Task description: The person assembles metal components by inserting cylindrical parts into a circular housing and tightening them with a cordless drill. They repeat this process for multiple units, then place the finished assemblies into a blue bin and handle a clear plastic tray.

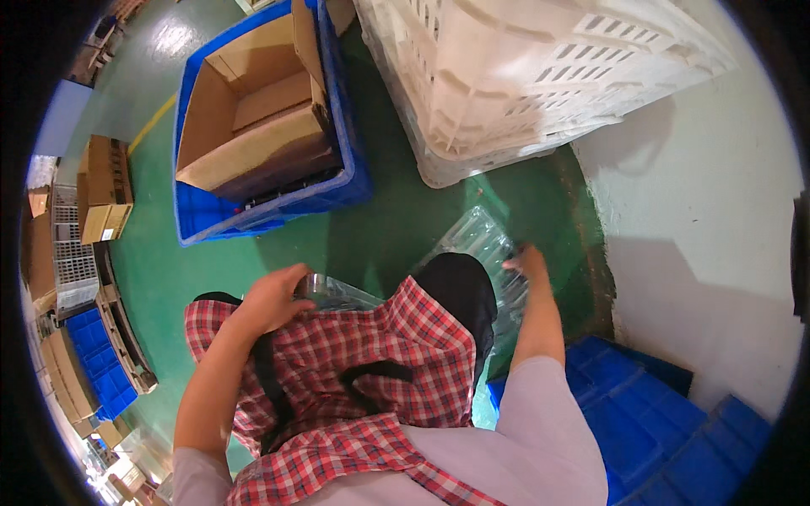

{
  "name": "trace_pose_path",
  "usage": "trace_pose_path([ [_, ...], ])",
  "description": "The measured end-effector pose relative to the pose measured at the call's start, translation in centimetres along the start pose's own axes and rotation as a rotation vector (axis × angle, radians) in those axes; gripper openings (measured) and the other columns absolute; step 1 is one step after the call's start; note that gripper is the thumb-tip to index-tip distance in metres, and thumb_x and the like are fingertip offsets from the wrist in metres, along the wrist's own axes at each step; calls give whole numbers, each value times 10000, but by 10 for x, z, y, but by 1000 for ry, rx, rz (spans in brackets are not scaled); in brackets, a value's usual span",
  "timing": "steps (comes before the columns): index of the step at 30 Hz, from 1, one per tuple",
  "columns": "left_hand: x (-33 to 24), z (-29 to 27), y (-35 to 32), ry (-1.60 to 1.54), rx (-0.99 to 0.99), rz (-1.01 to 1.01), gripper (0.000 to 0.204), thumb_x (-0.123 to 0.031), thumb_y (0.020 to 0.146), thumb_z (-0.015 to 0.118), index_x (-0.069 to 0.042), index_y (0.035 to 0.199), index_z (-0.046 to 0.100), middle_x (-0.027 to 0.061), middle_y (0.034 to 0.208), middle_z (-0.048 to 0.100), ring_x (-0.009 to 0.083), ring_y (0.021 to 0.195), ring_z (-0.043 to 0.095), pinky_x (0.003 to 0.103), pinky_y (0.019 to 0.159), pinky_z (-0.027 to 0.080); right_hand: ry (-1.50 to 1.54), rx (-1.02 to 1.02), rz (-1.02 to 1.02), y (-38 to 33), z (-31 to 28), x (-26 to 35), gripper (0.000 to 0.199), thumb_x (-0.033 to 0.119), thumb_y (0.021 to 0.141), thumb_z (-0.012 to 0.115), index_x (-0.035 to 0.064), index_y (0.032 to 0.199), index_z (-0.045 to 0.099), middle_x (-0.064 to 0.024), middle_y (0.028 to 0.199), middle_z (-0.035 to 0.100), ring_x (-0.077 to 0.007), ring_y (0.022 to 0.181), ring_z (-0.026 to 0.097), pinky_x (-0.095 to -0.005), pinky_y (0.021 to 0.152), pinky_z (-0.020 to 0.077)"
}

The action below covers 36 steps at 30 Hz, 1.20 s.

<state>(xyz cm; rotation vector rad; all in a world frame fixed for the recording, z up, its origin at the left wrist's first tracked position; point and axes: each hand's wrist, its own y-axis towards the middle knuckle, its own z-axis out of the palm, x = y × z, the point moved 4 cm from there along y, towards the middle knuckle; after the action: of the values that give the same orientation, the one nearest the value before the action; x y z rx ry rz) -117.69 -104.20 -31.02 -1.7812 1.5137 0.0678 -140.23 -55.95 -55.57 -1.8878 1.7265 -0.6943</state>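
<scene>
My left hand (277,301) is closed on the end of a clear plastic tray (333,290), which lies across in front of my lap and is partly hidden by my red plaid apron. To the right of my knee, more clear plastic trays (477,236) lie low by the green floor, shiny and see-through; their number cannot be made out. My right hand (529,263) grips the right edge of these, fingers bent over it. My leg covers part of them.
Ahead on the left stands a blue crate (190,221) with an open cardboard box (253,160) in it. White slotted crates (506,93) rise ahead on the right, near a white wall (700,211). Blue bins (624,413) sit behind my right arm. Cartons (105,190) stand far left.
</scene>
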Motion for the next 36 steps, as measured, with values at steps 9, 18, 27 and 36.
trace_pose_path([
  [9, -1, -1, 24, -67, 101, 248, 294, -174, 793, 724, -68, 1026, 580, 141, 939, 626, 352, 931, 607, 452, 786, 481, 134, -335, -45, -116, -88, 104, 342, 133, 817, 689, 28, 1111, 548, -181, 1028, 675, -412, 966, 622, -507, 769, 492],
  [18, -54, -137, -41, 219, -160, 600, 268, -148, 715, 652, -141, 981, 624, 2, 918, 644, 206, 923, 620, 373, 789, 476, 27, -667, -374, -192, -232, 196, 273, 52, 871, 566, 67, 1142, 532, -176, 960, 651, -394, 866, 630, -493, 743, 492],
  [27, -110, -310, -227, 526, -602, 385, 258, -95, 700, 701, -157, 946, 652, -8, 1010, 691, 172, 916, 653, 311, 726, 491, 1041, -531, -82, -279, -353, 221, 450, 78, 933, 504, 79, 1364, 376, -201, 1151, 606, -353, 965, 638, -485, 728, 526],
  [36, -160, -386, -280, 799, -736, 635, 241, -142, 762, 665, -191, 997, 641, -19, 1086, 673, 191, 983, 640, 316, 764, 515, 2004, 809, -181, -363, -445, 349, 316, 126, 929, 515, -3, 1217, 496, -150, 1108, 631, -279, 946, 640, -436, 852, 531],
])
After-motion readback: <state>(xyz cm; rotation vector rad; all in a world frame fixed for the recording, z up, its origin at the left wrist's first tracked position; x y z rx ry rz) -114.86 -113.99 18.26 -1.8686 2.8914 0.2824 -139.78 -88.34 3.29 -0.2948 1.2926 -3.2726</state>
